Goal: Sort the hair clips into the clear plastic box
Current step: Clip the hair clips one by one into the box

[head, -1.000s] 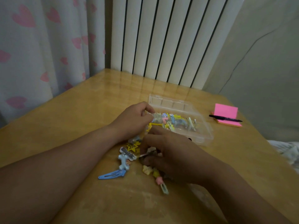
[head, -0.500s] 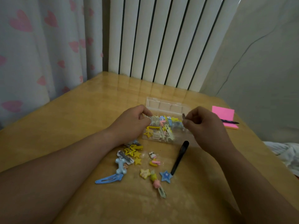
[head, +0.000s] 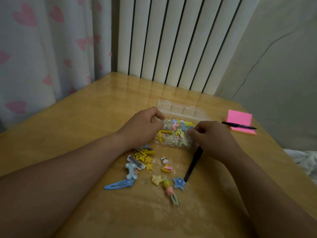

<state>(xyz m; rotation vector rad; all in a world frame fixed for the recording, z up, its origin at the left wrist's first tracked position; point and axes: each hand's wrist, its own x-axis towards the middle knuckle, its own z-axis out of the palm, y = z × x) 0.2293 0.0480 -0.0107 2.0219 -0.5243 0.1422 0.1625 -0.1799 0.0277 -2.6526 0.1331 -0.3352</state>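
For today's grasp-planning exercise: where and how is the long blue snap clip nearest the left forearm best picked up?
Probably pinch the blue snap clip across its narrow width near the middle, coming straight down from above. It lies flat on the table, long and thin, with bare wood on both long sides, apart from the bone-shaped clip.

You have one view only, from the camera on your head, so nothing is shared with a second angle. It looks forward and steeply down across the wooden table [head: 72, 127], close enough that both your forearms enter from the bottom corners and fill much of the lower frame. The wide lens bends the edges. Straight ahead it faces the white radiator [head: 180, 40]; the heart-print curtain [head: 42, 48] falls at your left, a plain wall [head: 283, 74] at your right.
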